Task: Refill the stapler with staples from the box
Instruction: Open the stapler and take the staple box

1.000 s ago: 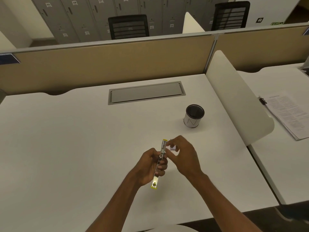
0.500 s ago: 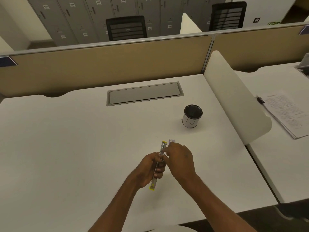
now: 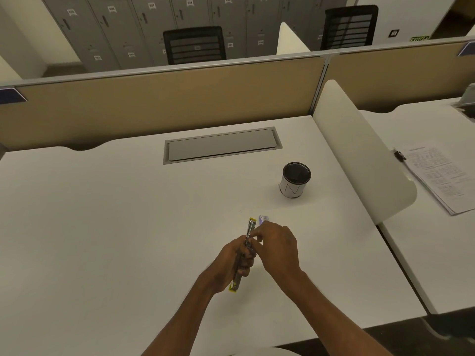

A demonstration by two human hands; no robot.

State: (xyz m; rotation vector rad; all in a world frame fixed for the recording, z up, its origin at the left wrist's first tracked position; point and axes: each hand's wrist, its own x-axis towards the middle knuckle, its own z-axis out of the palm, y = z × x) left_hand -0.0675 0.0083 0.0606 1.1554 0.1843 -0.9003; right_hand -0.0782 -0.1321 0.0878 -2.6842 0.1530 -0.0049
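A long, thin stapler [image 3: 250, 228] with yellow ends is opened out flat and points away from me. My left hand [image 3: 231, 263] is wrapped around its middle and holds it above the white desk [image 3: 102, 227]. My right hand [image 3: 279, 246] has its fingertips pinched against the stapler's upper half; whether staples are between them is hidden. The small staple box [image 3: 264, 218] lies on the desk just beyond my right fingers, partly covered by them.
A black-and-white pen cup [image 3: 295, 179] stands to the far right of my hands. A grey cable hatch [image 3: 222, 145] lies flush near the back partition. A white curved divider [image 3: 359, 150] bounds the desk's right side, with clipped papers [image 3: 439, 173] beyond it.
My right hand has moved left, from open fingers beside the stapler to a pinch against its upper half. The staple box now shows beyond my fingers. The left hand keeps its grip.
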